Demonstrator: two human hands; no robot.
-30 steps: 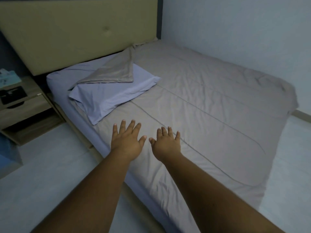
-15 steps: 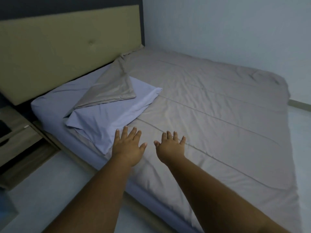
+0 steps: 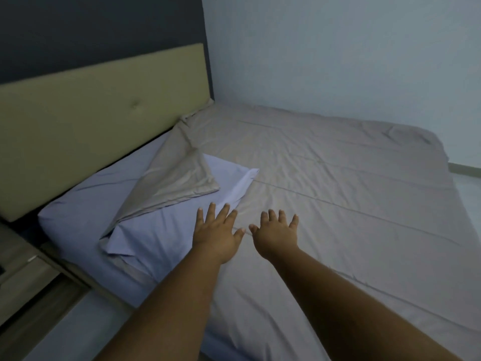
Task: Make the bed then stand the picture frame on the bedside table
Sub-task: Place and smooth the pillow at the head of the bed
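Left hand (image 3: 217, 234), right hand (image 3: 276, 234) splayed, empty; blanket (image 3: 338, 204) corner folded toward foot.

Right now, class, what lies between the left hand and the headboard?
In the head view, between the left hand and the headboard lies the blanket's folded-back corner on the lilac sheet.

No legible text, labels, brands, numbers or signs in the head view. The bedding, headboard, walls and the bedside table edge at the left carry no readable markings.
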